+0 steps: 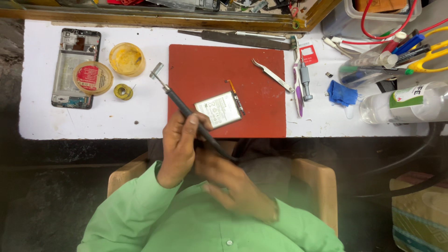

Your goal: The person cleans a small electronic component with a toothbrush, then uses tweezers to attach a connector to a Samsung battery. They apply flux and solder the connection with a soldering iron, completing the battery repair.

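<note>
Nearest, his right hand (235,184) is hanging loose, blurred; left hand (179,147) is clamping the soldering iron (186,112) above the red mat's (261,121) front edge beside the phone battery (219,109); better bracing that wrist, tip staying off the cell.

We see a thin black soldering iron (186,112) slanting across the red mat (261,112), beside a flat silver phone battery (219,108) lying on it.

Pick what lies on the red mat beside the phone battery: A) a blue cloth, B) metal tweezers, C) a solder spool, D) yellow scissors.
B: the metal tweezers lie on the red mat, up and right of the phone battery.
</note>
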